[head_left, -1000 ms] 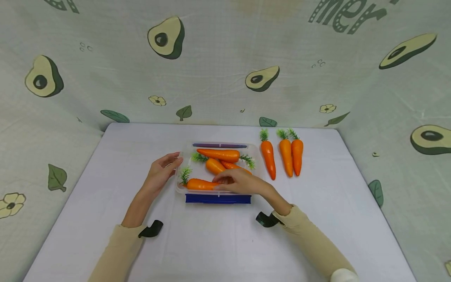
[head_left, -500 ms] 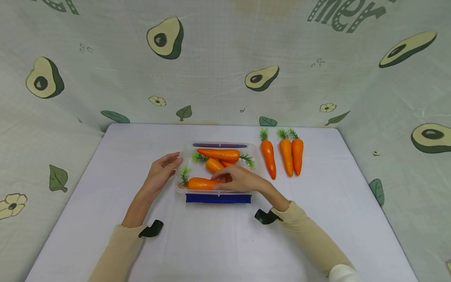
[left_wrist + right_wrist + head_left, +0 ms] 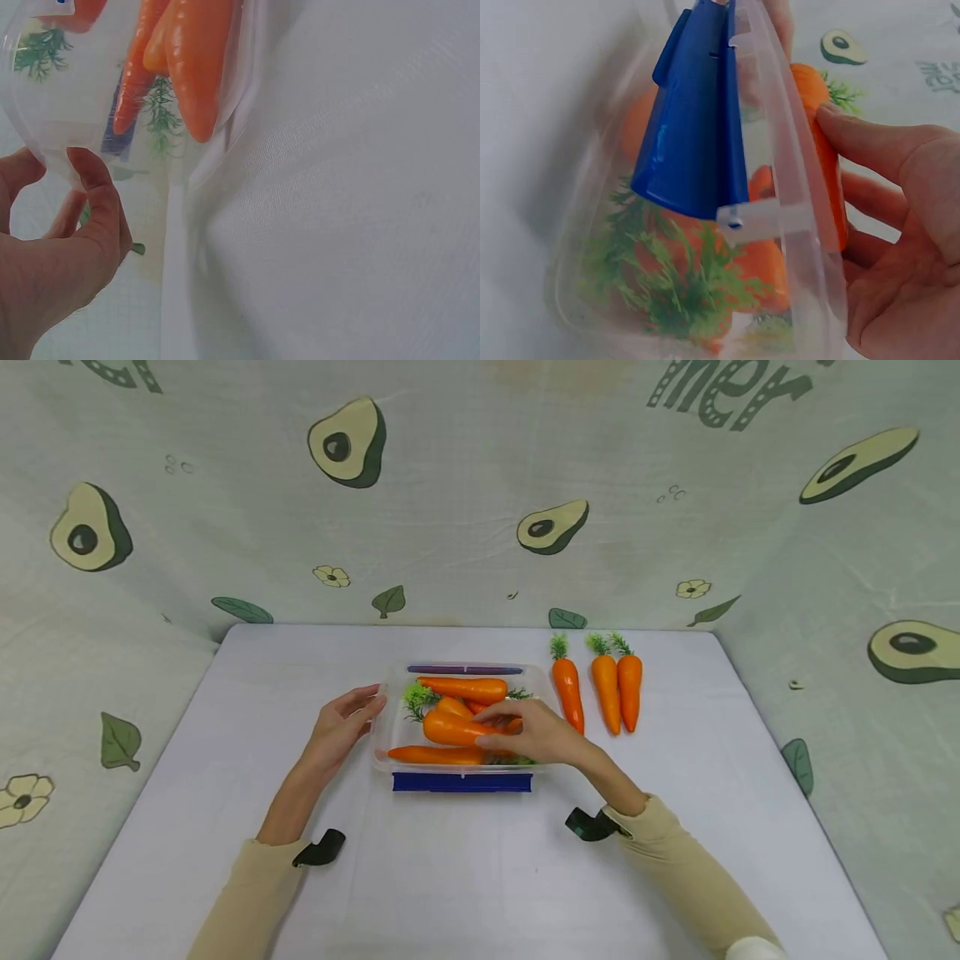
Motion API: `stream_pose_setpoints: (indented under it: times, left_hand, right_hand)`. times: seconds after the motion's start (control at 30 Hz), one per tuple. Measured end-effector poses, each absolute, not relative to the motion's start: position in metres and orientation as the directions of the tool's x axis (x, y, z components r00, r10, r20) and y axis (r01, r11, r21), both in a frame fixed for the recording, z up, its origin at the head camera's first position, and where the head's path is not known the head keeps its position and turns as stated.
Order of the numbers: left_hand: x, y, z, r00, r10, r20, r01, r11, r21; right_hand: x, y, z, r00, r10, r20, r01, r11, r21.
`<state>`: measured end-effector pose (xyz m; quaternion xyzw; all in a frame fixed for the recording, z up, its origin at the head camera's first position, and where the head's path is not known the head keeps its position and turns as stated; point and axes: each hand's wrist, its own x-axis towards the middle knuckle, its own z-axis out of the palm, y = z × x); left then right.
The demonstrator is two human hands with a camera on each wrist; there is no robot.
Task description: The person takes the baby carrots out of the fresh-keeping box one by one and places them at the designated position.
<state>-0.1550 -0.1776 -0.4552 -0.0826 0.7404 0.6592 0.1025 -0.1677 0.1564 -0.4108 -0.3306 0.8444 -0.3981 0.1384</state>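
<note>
A clear plastic food container (image 3: 378,745) with blue latch flaps (image 3: 462,783) stands mid-table in the head view. My left hand (image 3: 345,731) pinches its left rim between thumb and fingers, as the left wrist view shows. Over the container, my right hand (image 3: 534,733) grips an orange carrot (image 3: 450,728) near one end, its green top pointing left. Below it, another carrot (image 3: 435,756) lies along the front wall, tip to the left. Further back in the container lies one more carrot (image 3: 465,688), above others partly hidden. In the right wrist view, the held carrot (image 3: 821,150) rises beside the rim.
Three carrots lie on the white table (image 3: 465,877) right of the container: one alone (image 3: 567,693), and a pair, left (image 3: 606,689) and right (image 3: 630,689). Avocado-print cloth (image 3: 450,468) hangs behind the table and along both sides.
My right hand has raised the carrot from the container's front and shifted it back and rightward, uncovering the carrot along the front wall. My left hand has stayed in place.
</note>
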Motion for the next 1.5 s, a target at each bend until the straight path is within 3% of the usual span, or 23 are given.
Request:
stream_pose_setpoints:
  times: [0.2, 0.4, 0.63, 1.1, 1.5]
  left_hand:
    - [-0.154, -0.178, -0.455, -0.962, 0.005, -0.272, -0.269, 0.120, 0.956]
    - [-0.154, -0.177, -0.454, -0.959, 0.007, -0.284, -0.281, 0.126, 0.951]
    - [-0.154, -0.176, -0.453, -0.956, -0.002, -0.293, -0.290, 0.136, 0.947]
    - [-0.154, -0.176, -0.454, -0.954, 0.000, -0.301, -0.298, 0.129, 0.946]
    - [-0.155, -0.176, -0.453, -0.953, -0.011, -0.303, -0.301, 0.150, 0.942]
  right_hand:
    - [-0.167, 0.171, -0.400, -0.797, -0.602, 0.045, -0.382, 0.446, -0.810]
    - [-0.168, 0.187, -0.394, -0.888, -0.459, 0.020, -0.260, 0.466, -0.846]
    - [-0.171, 0.206, -0.394, -0.945, -0.323, 0.049, -0.204, 0.466, -0.861]
    - [-0.173, 0.245, -0.399, -0.992, -0.127, -0.001, -0.059, 0.465, -0.883]
    - [-0.170, 0.278, -0.409, -1.000, 0.004, 0.029, -0.024, 0.451, -0.892]
